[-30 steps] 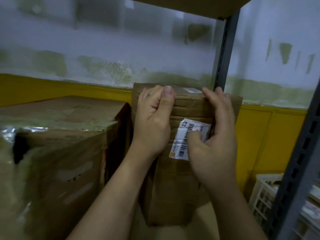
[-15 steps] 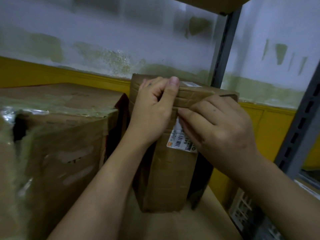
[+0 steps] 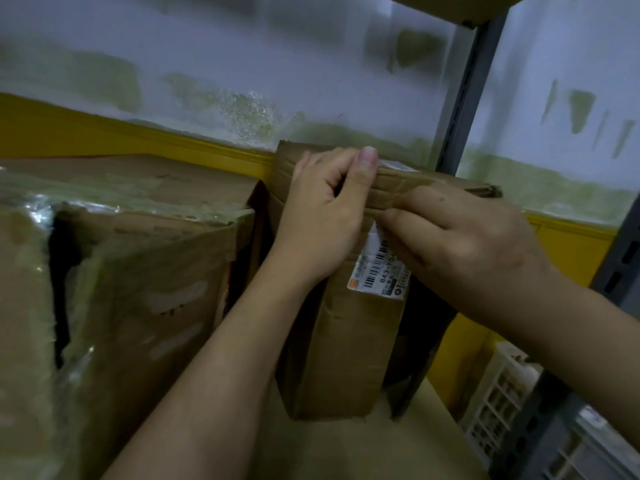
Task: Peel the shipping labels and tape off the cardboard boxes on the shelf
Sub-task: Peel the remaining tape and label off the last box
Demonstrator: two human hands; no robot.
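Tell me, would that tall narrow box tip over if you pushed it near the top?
Probably, yes: the narrow box stands tall on a small base, and the left hand grips its top edge, perhaps to steady it. Its creased, dented cardboard suggests walls that would give under a squeeze. Weight cannot be judged.

Your right hand point(image 3: 478, 251) hides the upper right of the shipping label point(image 3: 377, 275) on the small box point(image 3: 346, 358); whether its grip pinches the label is unclear. The large box point(image 3: 145, 278) at the left end of the shelf point(image 3: 346, 452) is blurred and cropped.
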